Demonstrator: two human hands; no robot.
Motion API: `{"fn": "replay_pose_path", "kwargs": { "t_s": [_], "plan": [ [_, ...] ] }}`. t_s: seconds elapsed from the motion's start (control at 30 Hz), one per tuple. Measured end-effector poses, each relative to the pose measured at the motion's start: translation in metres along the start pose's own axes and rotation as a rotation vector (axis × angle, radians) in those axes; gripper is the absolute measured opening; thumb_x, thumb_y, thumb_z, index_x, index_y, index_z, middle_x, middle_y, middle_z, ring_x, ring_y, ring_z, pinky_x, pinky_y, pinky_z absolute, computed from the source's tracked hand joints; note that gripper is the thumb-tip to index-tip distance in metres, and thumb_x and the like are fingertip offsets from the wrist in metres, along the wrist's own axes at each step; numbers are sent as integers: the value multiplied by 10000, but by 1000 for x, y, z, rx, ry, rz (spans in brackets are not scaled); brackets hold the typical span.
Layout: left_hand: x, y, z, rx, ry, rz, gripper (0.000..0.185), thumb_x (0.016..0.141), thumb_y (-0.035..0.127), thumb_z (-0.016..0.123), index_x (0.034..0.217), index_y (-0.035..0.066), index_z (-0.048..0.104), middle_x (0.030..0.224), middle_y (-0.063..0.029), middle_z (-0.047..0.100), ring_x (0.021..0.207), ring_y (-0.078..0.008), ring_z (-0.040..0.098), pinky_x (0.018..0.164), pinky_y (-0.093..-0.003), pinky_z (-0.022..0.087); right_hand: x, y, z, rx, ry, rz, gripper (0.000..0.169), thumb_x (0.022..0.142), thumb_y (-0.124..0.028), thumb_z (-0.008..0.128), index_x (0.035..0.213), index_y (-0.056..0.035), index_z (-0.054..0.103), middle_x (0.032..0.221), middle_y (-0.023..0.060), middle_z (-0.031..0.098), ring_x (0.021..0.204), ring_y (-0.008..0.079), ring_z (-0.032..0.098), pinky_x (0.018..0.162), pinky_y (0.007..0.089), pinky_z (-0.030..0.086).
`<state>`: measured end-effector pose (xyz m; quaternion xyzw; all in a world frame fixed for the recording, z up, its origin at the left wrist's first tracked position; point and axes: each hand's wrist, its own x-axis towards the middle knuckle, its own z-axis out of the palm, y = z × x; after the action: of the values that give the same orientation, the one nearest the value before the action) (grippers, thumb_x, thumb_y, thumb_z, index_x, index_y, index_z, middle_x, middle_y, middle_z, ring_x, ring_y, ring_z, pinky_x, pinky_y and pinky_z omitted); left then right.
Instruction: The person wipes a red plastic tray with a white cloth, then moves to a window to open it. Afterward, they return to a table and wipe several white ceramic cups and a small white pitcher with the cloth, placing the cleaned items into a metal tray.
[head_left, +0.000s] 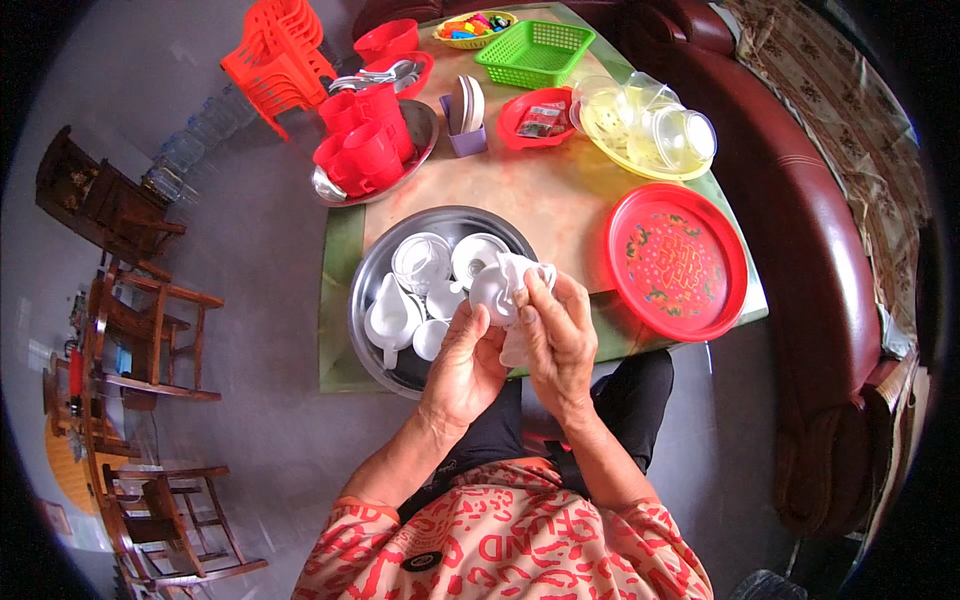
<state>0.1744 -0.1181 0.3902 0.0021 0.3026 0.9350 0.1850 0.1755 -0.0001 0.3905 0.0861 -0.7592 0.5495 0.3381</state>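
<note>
My left hand (465, 375) holds a small round white porcelain piece (491, 295), perhaps a lid, between thumb and fingers. A white cloth or tissue (517, 266) is bunched in my right hand (561, 341) and pressed against that piece; part of it hangs down between the hands. Just beyond them lies a round steel tray (365, 247) with white tea ware on it. A spouted white pitcher (391, 319) stands at its left, near a small white cup (430, 340). Behind are a clear glass vessel (421, 261) and a white tea strainer (478, 259).
A red round tray (679, 262) lies at the right. Farther back are red mugs (364, 146) on a metal tray, a purple holder (467, 141), a red dish (510, 135) with packets, clear bowls (675, 139) in a yellow basin, and a green basket (534, 56). A leather sofa (795, 247) borders the right.
</note>
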Motion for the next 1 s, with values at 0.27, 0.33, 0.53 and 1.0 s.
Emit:
{"fn": "replay_pose_path", "kwargs": {
  "t_s": [0.27,0.33,0.53,1.0],
  "plan": [
    [9,-10,-12,-249,-16,-30,399,931,316,484,1235,58,473,1183,-94,560,1092,-204,527,963,-360,425,-16,5,8,-274,89,-365,359,591,-13,695,947,-55,688,1068,119,551,912,282,514,778,364,449],
    [9,-10,-13,-263,19,-38,393,932,311,483,1230,56,477,1170,-96,565,1087,-210,530,968,-372,426,-17,3,7,-288,57,-422,318,588,-10,701,903,-56,693,1048,121,557,890,279,522,752,355,458],
    [3,-8,-22,-427,-184,-138,365,926,275,502,1229,72,490,1137,-84,587,1025,-202,554,895,-367,451,-15,10,-5,-139,14,-316,284,538,-30,698,815,-91,683,966,77,565,871,270,517,730,354,458],
    [3,-2,-4,-258,-146,-100,428,924,305,487,1301,108,437,1279,-76,513,1166,-216,479,1004,-402,364,2,0,-13,715,175,514,126,804,-40,663,928,-18,668,964,33,569,844,102,547,730,230,457]
  ]
}}
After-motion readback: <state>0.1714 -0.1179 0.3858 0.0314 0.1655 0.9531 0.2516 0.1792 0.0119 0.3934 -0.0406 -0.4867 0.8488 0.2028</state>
